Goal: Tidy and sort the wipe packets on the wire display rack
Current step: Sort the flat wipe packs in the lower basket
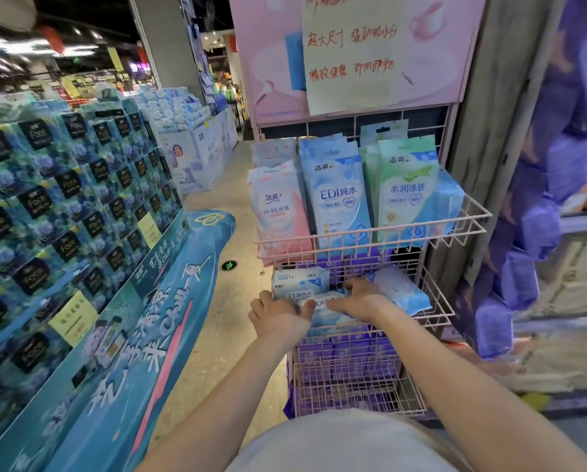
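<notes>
A: So, status?
B: Top basket (pixel 370 235) is sorted upright. You've got both hands in the middle basket (pixel 438 301): left hand (pixel 278 318) and right hand (pixel 360 298) fingers curled on one flat EDI packet (pixel 329 306). Others lie loose.

shop: stacked tissue packs (pixel 64 199), wire display rack (pixel 469 212), price tags (pixel 72 321).

- Wire rack (pixel 469 212): pale pink.
- Packet above the left hand (pixel 275 207): white and pink.
- Middle packet (pixel 340 199): blue and white.
- Packet above the right hand (pixel 406 195): green and white.
- Lowest packets (pixel 346 356): purple.
</notes>
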A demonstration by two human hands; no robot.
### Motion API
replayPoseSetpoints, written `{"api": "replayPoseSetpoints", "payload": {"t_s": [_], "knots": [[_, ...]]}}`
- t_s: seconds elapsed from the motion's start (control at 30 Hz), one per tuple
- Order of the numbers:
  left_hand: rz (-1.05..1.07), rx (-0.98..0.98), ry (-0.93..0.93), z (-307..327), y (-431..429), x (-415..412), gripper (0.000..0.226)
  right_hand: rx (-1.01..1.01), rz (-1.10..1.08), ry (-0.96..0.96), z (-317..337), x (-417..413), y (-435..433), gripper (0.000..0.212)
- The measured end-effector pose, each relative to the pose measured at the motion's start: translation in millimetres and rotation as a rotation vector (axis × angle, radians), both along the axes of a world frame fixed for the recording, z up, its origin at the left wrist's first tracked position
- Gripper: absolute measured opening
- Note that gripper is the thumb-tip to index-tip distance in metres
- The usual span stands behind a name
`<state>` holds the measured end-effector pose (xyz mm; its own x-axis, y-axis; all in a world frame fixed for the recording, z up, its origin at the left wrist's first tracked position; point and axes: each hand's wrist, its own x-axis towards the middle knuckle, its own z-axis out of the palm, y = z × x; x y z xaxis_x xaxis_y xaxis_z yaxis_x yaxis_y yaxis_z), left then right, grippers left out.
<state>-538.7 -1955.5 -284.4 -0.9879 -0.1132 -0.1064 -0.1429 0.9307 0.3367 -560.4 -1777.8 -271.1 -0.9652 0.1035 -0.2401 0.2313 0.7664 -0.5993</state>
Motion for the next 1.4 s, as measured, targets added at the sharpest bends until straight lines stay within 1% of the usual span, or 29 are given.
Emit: {"api": "replayPoseSetpoints", "payload": {"t_s": [0.07,0.17,0.27,0.33,0.4,0.5,0.6,0.67,0.73,0.8,0.9,0.93,0.97,1.0,1.07,1.1,1.13,1.2,1.27,1.3,1.37,1.4], "knots": [[-0.004,0.048,0.006,0.8,-2.9,-0.8,0.052,-0.029,-0.005,-0.002,1.8,-1.5,0.0,0.078],[-0.004,0.105,0.015,-0.8,-5.5,1.2,0.046,-0.115,-0.053,0.031,5.0,-1.4,-2.7,0.079],[0.065,0.201,0.060,1.3,-7.0,-0.5,0.039,-0.261,-0.125,0.033,-1.3,-0.6,-10.9,0.080],[0.102,0.197,0.069,3.1,-11.5,-2.5,0.038,-0.313,-0.125,0.046,-7.0,2.3,-19.7,0.075],[0.129,0.167,0.057,3.7,-18.0,-2.4,0.041,-0.313,-0.093,0.080,-11.1,3.5,-26.8,0.065],[0.140,0.121,0.050,-2.1,-22.6,0.4,0.048,-0.236,-0.002,0.060,-10.1,3.3,-32.4,0.066],[0.138,0.148,0.160,-8.9,-16.8,5.1,0.058,-0.222,0.025,0.015,-7.9,2.8,-30.7,0.068],[0.142,0.165,0.219,-7.9,-13.9,6.6,0.064,-0.193,0.030,0.020,-4.3,5.0,-28.5,0.064],[0.168,0.157,0.237,-3.7,-12.4,7.4,0.060,-0.149,0.033,0.048,-1.7,6.9,-23.4,0.053],[0.178,0.165,0.284,1.9,-6.6,10.7,0.052,-0.110,-0.012,0.103,1.2,11.1,-14.7,0.044],[0.083,0.190,0.346,13.7,19.2,20.6,0.043,-0.074,-0.190,0.320,5.4,19.7,8.2,0.034],[0.036,0.193,0.341,17.7,30.0,24.4,0.041,-0.036,-0.246,0.377,5.7,21.2,18.6,0.037],[-0.011,0.200,0.322,21.3,40.4,27.7,0.039,0.043,-0.281,0.380,6.0,22.6,29.9,0.046],[-0.058,0.215,0.292,24.1,49.7,30.4,0.037,0.156,-0.293,0.314,3.7,23.5,41.2,0.059],[-0.121,0.240,0.230,26.4,64.2,35.0,0.034,0.374,-0.265,0.122,-3.9,25.1,61.9,0.085],[-0.134,0.249,0.202,25.7,69.3,36.9,0.033,0.428,-0.242,0.058,-9.0,25.8,70.0,0.091],[-0.140,0.258,0.175,25.0,73.4,39.0,0.031,0.432,-0.231,0.043,-12.8,25.9,75.6,0.091],[-0.140,0.274,0.127,22.5,79.3,42.3,0.030,0.387,-0.227,0.085,-17.6,24.2,84.0,0.083],[-0.124,0.287,0.098,19.8,82.9,44.0,0.030,0.305,-0.213,0.173,-16.4,26.5,89.6,0.076],[-0.111,0.316,0.096,18.9,84.1,44.3,0.029,0.227,-0.209,0.242,-16.5,29.3,92.7,0.073],[-0.083,0.435,0.089,19.5,88.7,43.8,0.028,0.046,-0.228,0.389,-17.6,39.3,97.2,0.067],[-0.077,0.490,0.069,20.7,93.2,43.1,0.030,-0.025,-0.254,0.426,-16.9,45.6,97.3,0.065]]}}
